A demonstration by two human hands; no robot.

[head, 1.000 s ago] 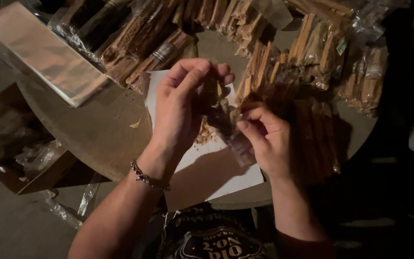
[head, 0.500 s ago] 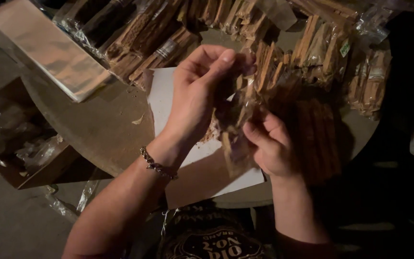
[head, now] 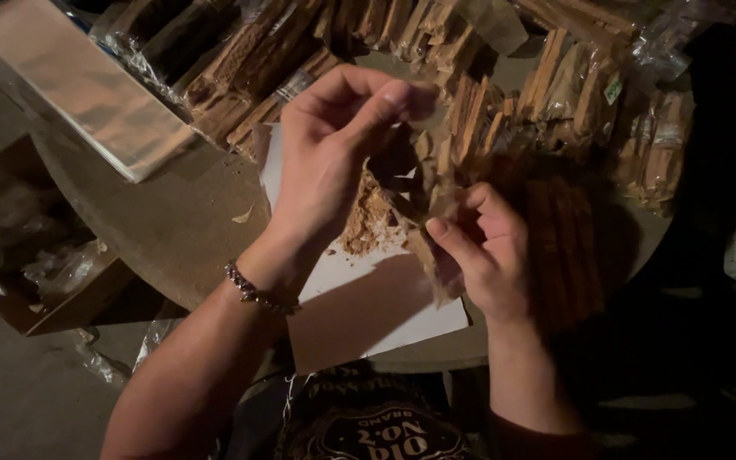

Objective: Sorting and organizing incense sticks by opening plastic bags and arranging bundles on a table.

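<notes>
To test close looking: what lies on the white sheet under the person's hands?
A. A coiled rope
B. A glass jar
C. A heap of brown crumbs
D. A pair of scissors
C: a heap of brown crumbs sits on the white sheet, just below the left hand and right hand.

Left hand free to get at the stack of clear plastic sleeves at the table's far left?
Probably not right away: the left hand is pinching the clear bag of wood sticks. The path to the sleeve stack looks unobstructed.
</notes>
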